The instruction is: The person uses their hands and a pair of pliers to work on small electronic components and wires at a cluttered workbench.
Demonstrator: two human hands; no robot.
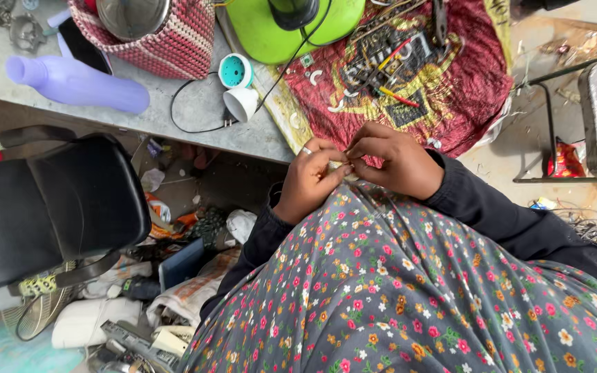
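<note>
My left hand (310,181) and my right hand (394,160) meet at the edge of the grey worktop (195,114), fingertips pinched together on a small pale part (338,166) that is mostly hidden between them. A ring shows on a left finger. Both arms wear black sleeves over a grey flowered garment (416,290). Just beyond the hands lies a red and gold cloth (464,90) with thin red and yellow wires (395,93) and small white curved pieces on it.
A green round appliance (264,31) with a black cord, two small cups (238,86), a lilac plastic bottle (77,83) and a woven pink basket (167,38) stand on the worktop. A black chair (43,207) sits left. Litter covers the floor (174,276). A metal stool (589,117) stands right.
</note>
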